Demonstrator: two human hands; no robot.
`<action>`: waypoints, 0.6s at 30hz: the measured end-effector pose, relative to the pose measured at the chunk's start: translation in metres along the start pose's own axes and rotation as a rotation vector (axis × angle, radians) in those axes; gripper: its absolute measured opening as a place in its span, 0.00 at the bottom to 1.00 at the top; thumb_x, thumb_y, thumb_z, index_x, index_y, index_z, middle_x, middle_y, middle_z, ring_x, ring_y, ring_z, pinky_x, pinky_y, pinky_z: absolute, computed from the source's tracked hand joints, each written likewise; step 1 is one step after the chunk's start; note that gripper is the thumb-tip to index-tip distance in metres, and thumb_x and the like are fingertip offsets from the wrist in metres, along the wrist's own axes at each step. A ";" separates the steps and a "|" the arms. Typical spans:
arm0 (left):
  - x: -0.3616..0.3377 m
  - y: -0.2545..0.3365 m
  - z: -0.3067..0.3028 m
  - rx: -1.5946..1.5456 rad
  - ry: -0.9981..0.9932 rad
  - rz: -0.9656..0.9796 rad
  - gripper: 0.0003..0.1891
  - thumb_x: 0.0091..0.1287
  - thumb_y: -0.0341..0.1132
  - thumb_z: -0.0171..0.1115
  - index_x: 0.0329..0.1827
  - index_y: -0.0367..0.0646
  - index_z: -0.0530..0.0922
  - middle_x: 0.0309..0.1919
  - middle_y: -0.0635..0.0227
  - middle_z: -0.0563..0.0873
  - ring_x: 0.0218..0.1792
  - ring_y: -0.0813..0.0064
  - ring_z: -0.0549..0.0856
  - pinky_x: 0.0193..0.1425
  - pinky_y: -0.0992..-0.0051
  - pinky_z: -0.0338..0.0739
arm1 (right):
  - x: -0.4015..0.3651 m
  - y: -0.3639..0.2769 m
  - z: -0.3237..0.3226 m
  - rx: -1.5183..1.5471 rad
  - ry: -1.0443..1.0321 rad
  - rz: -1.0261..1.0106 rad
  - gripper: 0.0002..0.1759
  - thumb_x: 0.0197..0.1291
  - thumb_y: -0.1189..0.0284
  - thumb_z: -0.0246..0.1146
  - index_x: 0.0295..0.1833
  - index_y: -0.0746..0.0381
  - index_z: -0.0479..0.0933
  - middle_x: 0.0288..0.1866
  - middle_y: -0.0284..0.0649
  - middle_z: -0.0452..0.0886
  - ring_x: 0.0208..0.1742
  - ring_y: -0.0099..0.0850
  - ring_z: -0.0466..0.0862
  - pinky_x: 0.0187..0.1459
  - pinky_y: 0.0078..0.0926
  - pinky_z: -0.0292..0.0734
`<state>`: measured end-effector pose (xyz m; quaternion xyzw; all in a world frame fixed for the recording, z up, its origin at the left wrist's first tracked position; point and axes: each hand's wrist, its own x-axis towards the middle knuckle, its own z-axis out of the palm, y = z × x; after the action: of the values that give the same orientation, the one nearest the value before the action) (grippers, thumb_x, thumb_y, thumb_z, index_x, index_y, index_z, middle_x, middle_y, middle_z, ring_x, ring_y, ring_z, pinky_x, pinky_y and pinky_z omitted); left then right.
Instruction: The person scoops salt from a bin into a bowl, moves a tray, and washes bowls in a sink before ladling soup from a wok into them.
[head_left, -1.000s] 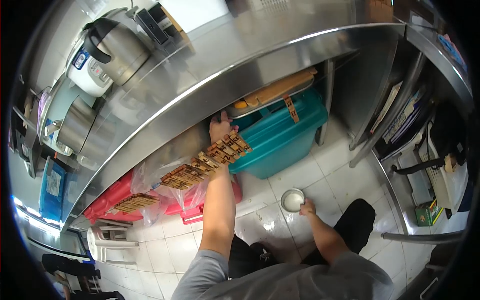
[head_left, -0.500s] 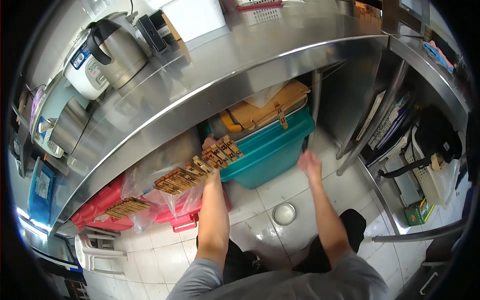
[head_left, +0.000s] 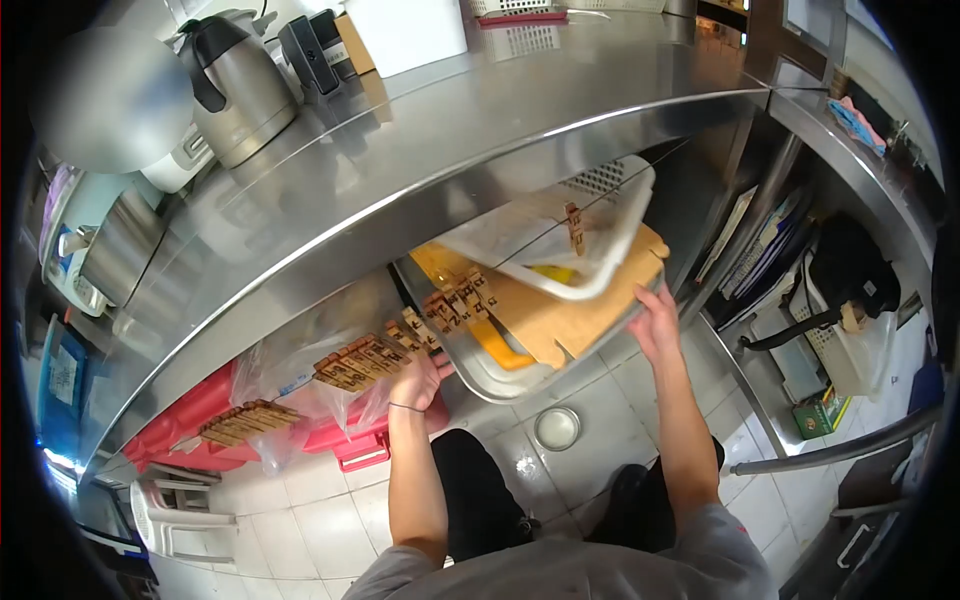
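Note:
A grey metal tray [head_left: 480, 385] is held out under the counter, tilted in my view. On it lie a brown flat board with notched edges [head_left: 590, 310], an orange curved piece [head_left: 500, 347] and a white perforated basket [head_left: 635, 225] with clear plastic and something yellow inside. My right hand [head_left: 655, 322] is closed round the tray's right edge. At the left front corner, my left hand [head_left: 420, 382] has its fingers against the tray's edge, partly hidden by clothespins. Wooden clothespins [head_left: 460, 300] with dark markings hang on a line in front of the tray.
A steel counter [head_left: 430, 150] runs above, bearing a steel jug [head_left: 240, 100] and a white container [head_left: 410, 35]. Below left are a red bin [head_left: 200, 410] and plastic bags [head_left: 300, 360]. A small metal bowl [head_left: 557, 428] rests on the tiled floor. Shelves [head_left: 750, 390] stand at right.
The tray with the board and basket has come forward into view, and the teal bin no longer shows. My right hand has risen to the tray's right edge; my left hand has shifted slightly down.

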<state>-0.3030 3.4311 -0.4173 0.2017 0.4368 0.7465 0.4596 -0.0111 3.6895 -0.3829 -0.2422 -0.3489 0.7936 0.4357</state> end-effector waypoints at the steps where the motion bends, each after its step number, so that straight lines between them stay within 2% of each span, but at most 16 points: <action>1: 0.002 0.002 0.003 -0.018 -0.068 -0.049 0.29 0.73 0.53 0.50 0.68 0.41 0.64 0.61 0.56 0.75 0.47 0.57 0.85 0.50 0.59 0.84 | -0.015 -0.006 -0.010 -0.001 0.039 -0.032 0.31 0.63 0.76 0.59 0.71 0.59 0.59 0.65 0.41 0.72 0.62 0.41 0.77 0.53 0.51 0.79; 2: 0.004 0.001 0.004 -0.049 -0.148 -0.109 0.29 0.73 0.53 0.49 0.67 0.40 0.64 0.61 0.56 0.75 0.47 0.57 0.86 0.49 0.59 0.84 | -0.040 -0.015 -0.026 -0.009 0.077 -0.094 0.31 0.62 0.77 0.59 0.70 0.61 0.61 0.65 0.41 0.73 0.62 0.39 0.76 0.57 0.47 0.76; 3: 0.008 -0.001 0.001 -0.240 -0.265 -0.193 0.27 0.71 0.46 0.54 0.68 0.40 0.63 0.59 0.55 0.77 0.41 0.55 0.88 0.42 0.62 0.87 | -0.060 -0.023 -0.049 -0.008 0.103 -0.146 0.30 0.61 0.78 0.59 0.69 0.63 0.63 0.64 0.41 0.73 0.63 0.38 0.76 0.61 0.43 0.73; 4: 0.009 -0.005 0.003 -0.207 -0.250 -0.305 0.27 0.71 0.43 0.54 0.68 0.41 0.62 0.58 0.54 0.76 0.38 0.56 0.88 0.40 0.63 0.88 | -0.075 -0.025 -0.075 -0.032 0.126 -0.202 0.30 0.59 0.79 0.59 0.68 0.67 0.64 0.63 0.42 0.75 0.63 0.36 0.75 0.66 0.36 0.68; 5: 0.010 -0.010 0.009 -0.171 -0.236 -0.412 0.26 0.71 0.40 0.55 0.69 0.42 0.60 0.58 0.52 0.76 0.36 0.57 0.88 0.37 0.64 0.88 | -0.096 -0.033 -0.088 -0.033 0.189 -0.190 0.32 0.58 0.80 0.58 0.70 0.67 0.63 0.63 0.42 0.75 0.65 0.35 0.73 0.66 0.37 0.68; 6: 0.012 -0.017 0.016 -0.132 -0.224 -0.515 0.26 0.70 0.38 0.55 0.69 0.42 0.59 0.58 0.51 0.75 0.34 0.57 0.88 0.35 0.65 0.88 | -0.116 -0.037 -0.110 -0.091 0.154 -0.253 0.31 0.59 0.78 0.56 0.70 0.67 0.63 0.65 0.44 0.74 0.66 0.36 0.73 0.67 0.36 0.68; 8: -0.017 -0.018 0.055 0.004 -0.245 -0.361 0.33 0.64 0.31 0.59 0.71 0.44 0.54 0.53 0.51 0.79 0.29 0.58 0.88 0.32 0.64 0.88 | -0.163 -0.047 -0.126 -0.082 0.239 -0.258 0.28 0.62 0.76 0.53 0.69 0.68 0.64 0.63 0.46 0.76 0.61 0.37 0.78 0.64 0.35 0.72; 9: -0.027 -0.023 0.065 0.000 -0.268 -0.408 0.35 0.64 0.29 0.59 0.72 0.47 0.52 0.49 0.54 0.81 0.29 0.60 0.88 0.31 0.64 0.88 | -0.189 -0.048 -0.140 -0.069 0.368 -0.281 0.25 0.63 0.75 0.53 0.66 0.69 0.66 0.60 0.47 0.77 0.58 0.38 0.80 0.61 0.35 0.76; 10: -0.043 -0.019 0.082 -0.014 -0.283 -0.430 0.36 0.64 0.29 0.58 0.73 0.49 0.51 0.49 0.54 0.80 0.28 0.61 0.88 0.32 0.63 0.88 | -0.216 -0.045 -0.170 -0.030 0.360 -0.315 0.23 0.66 0.72 0.53 0.64 0.69 0.67 0.59 0.48 0.78 0.57 0.39 0.81 0.59 0.36 0.78; 13: -0.074 -0.039 0.095 -0.042 -0.404 -0.540 0.38 0.65 0.29 0.57 0.75 0.52 0.46 0.51 0.53 0.80 0.33 0.61 0.88 0.33 0.64 0.88 | -0.304 -0.055 -0.185 -0.050 0.589 -0.399 0.22 0.72 0.64 0.50 0.65 0.66 0.68 0.59 0.47 0.77 0.58 0.40 0.80 0.59 0.38 0.78; 15: -0.095 -0.050 0.106 -0.016 -0.456 -0.607 0.39 0.65 0.27 0.56 0.76 0.52 0.45 0.55 0.52 0.79 0.36 0.59 0.89 0.32 0.65 0.89 | -0.365 -0.060 -0.192 -0.071 0.710 -0.443 0.23 0.72 0.64 0.50 0.65 0.66 0.68 0.59 0.47 0.77 0.58 0.40 0.80 0.59 0.38 0.78; 18: -0.124 -0.049 0.132 0.027 -0.592 -0.662 0.45 0.66 0.29 0.57 0.78 0.55 0.36 0.61 0.52 0.74 0.42 0.59 0.88 0.35 0.65 0.88 | -0.444 -0.070 -0.188 -0.128 0.881 -0.521 0.23 0.72 0.64 0.50 0.65 0.66 0.68 0.60 0.47 0.77 0.58 0.40 0.80 0.59 0.38 0.78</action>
<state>-0.1236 3.3959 -0.3748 0.2621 0.3372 0.4635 0.7764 0.3780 3.3986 -0.4140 -0.4847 -0.2290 0.4585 0.7088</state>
